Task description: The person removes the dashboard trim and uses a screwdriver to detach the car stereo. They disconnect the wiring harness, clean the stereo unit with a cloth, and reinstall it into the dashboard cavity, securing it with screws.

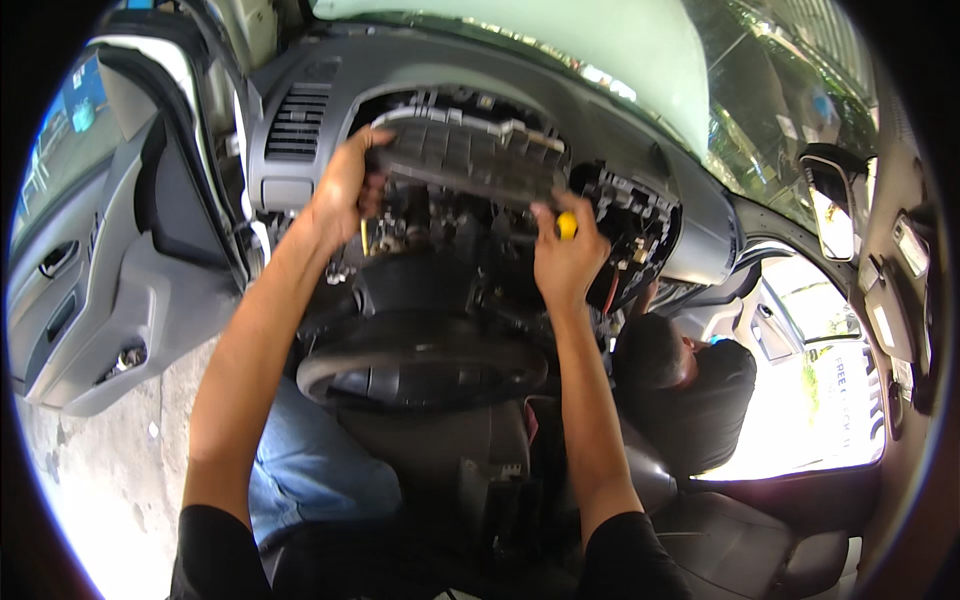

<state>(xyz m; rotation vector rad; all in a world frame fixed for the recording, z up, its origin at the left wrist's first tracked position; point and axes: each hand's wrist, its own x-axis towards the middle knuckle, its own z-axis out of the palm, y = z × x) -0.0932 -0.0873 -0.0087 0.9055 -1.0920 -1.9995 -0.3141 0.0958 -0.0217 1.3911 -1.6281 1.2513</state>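
Left hand [352,182] curled round dark panel's [460,155] left end; right hand [572,252] curled on yellow handle [567,225], by panel's right end. Panel at dashboard's [440,72] near edge; best kept level.

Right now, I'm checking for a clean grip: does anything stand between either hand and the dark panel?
Nothing visible separates the left hand from the dark panel it grips. The right hand, at the panel's right end, holds a yellow object; blur hides whether that comes between them.

left fingers [376,138] and right fingers [544,216] hold a dark panel [465,163] at both ends.
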